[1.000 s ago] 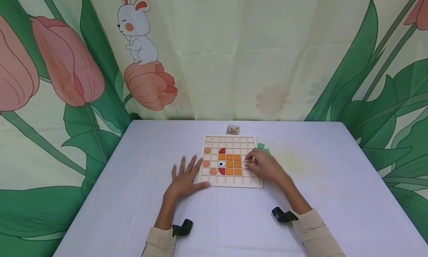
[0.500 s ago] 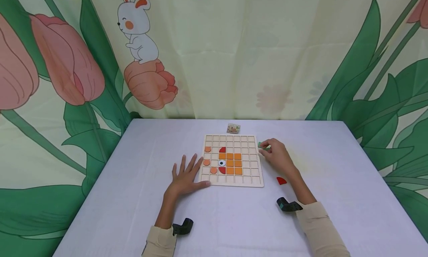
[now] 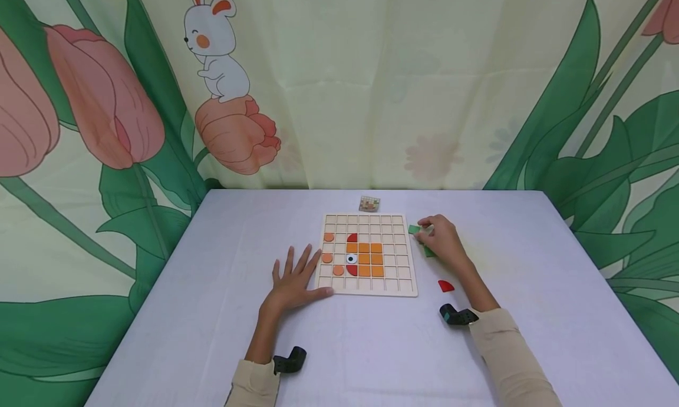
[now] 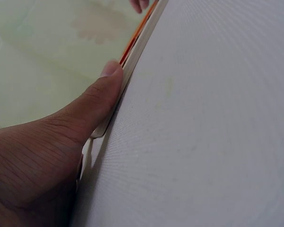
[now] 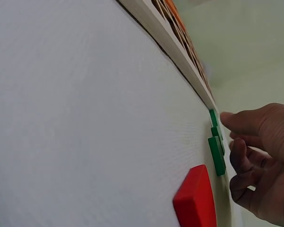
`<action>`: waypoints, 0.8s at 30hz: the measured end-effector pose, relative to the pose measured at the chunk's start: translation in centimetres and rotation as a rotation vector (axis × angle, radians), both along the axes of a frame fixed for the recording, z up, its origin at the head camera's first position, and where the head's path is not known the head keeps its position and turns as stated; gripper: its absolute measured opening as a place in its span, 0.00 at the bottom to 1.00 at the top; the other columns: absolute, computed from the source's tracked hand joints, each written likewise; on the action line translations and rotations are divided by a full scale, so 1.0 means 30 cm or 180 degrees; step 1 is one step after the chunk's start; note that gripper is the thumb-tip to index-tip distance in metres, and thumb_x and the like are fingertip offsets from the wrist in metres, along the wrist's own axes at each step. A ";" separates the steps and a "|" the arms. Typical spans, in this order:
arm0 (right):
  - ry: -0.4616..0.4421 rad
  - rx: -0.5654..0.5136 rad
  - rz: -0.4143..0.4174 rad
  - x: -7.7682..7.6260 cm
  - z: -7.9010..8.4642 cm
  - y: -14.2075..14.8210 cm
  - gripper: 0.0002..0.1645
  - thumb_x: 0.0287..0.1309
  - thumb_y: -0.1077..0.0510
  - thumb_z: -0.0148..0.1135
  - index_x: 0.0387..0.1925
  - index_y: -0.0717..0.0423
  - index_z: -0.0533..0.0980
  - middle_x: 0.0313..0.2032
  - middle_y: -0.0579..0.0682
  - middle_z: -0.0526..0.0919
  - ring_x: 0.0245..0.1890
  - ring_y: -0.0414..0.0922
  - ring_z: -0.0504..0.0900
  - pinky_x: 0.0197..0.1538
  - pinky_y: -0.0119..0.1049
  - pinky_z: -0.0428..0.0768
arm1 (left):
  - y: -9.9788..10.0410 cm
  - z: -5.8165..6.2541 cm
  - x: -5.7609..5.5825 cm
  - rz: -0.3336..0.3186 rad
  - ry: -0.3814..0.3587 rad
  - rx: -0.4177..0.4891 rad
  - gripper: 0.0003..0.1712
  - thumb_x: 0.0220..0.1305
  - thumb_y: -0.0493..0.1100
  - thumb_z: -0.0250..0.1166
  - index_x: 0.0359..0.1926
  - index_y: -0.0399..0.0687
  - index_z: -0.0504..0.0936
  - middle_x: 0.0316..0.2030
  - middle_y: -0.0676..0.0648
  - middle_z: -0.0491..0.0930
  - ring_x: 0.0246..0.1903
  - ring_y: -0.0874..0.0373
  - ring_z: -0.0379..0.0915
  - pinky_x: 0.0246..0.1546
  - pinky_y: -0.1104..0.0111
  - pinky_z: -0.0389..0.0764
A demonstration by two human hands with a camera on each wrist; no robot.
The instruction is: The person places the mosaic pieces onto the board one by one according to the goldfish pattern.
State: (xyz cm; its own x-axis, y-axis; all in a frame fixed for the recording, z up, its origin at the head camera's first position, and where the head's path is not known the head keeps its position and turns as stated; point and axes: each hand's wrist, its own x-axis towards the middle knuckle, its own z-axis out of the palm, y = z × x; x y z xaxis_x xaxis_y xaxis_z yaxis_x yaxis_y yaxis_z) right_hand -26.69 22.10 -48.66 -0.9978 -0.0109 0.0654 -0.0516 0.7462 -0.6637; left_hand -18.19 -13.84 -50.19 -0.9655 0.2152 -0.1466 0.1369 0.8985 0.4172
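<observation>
Lying on the bench (image 3: 223,313) just right of the board (image 3: 366,289), near its far corner, are the green tiles (image 3: 414,230), with another green one (image 3: 428,252) showing beside the right hand (image 3: 440,240). That hand's curled fingers (image 5: 236,120) reach the tiles, the thumb tip touching the farthest one; whether they actually pinch a tile cannot be told. In the right wrist view the green tiles (image 5: 217,149) lie flat in a short row along the board's edge (image 5: 180,52), and a red tile (image 5: 196,201) sits nearer the wrist, apart from them. From the head view, that red tile (image 3: 446,286) rests on the bench beside the right forearm. The left hand (image 3: 294,280) lies flat with fingers spread, its thumb (image 4: 102,94) pressed against the board's left edge. On the board sit orange squares (image 3: 370,260), orange discs (image 3: 329,237), red curved pieces (image 3: 352,238) and an eye tile (image 3: 351,259). A small card (image 3: 369,204) lies beyond the board.
</observation>
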 end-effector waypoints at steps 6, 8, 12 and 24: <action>-0.0059 0.0105 0.0030 -0.023 -0.017 -0.001 0.21 0.60 0.56 0.66 0.52 0.63 0.78 0.50 0.61 0.76 0.40 0.51 0.74 0.38 0.33 0.74 | 0.000 -0.003 -0.001 0.0006 -0.0013 -0.0020 0.57 0.51 0.75 0.63 0.77 0.64 0.50 0.79 0.50 0.40 0.77 0.39 0.22 0.69 0.35 0.29; -0.0053 0.0121 0.0049 -0.028 -0.021 -0.003 0.20 0.60 0.57 0.66 0.51 0.63 0.79 0.49 0.61 0.77 0.41 0.51 0.74 0.39 0.35 0.74 | 0.000 -0.003 -0.001 0.0016 -0.0020 -0.0031 0.57 0.51 0.75 0.63 0.77 0.64 0.50 0.79 0.50 0.40 0.77 0.39 0.21 0.69 0.35 0.29; -0.0018 0.0170 0.0069 -0.035 -0.027 -0.007 0.19 0.59 0.57 0.67 0.50 0.63 0.79 0.48 0.61 0.78 0.40 0.51 0.74 0.40 0.37 0.73 | 0.001 0.001 0.003 0.0013 -0.0021 -0.0023 0.57 0.51 0.75 0.63 0.77 0.63 0.51 0.79 0.49 0.40 0.77 0.39 0.22 0.69 0.34 0.30; 0.0019 0.0404 0.0191 -0.052 -0.026 -0.004 0.19 0.58 0.57 0.68 0.49 0.63 0.80 0.45 0.59 0.78 0.37 0.50 0.74 0.38 0.37 0.74 | 0.000 0.000 0.002 0.0007 0.0012 -0.0045 0.56 0.52 0.74 0.63 0.77 0.63 0.51 0.79 0.50 0.40 0.77 0.40 0.21 0.69 0.35 0.30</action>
State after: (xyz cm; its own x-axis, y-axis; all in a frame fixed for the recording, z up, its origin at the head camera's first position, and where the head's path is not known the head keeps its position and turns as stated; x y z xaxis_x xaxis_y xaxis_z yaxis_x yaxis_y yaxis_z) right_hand -28.26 21.99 -49.43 -0.9947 -0.0792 0.0657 -0.1025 0.8196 -0.5636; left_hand -18.12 -13.85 -50.19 -0.9665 0.2111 -0.1460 0.1365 0.9045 0.4040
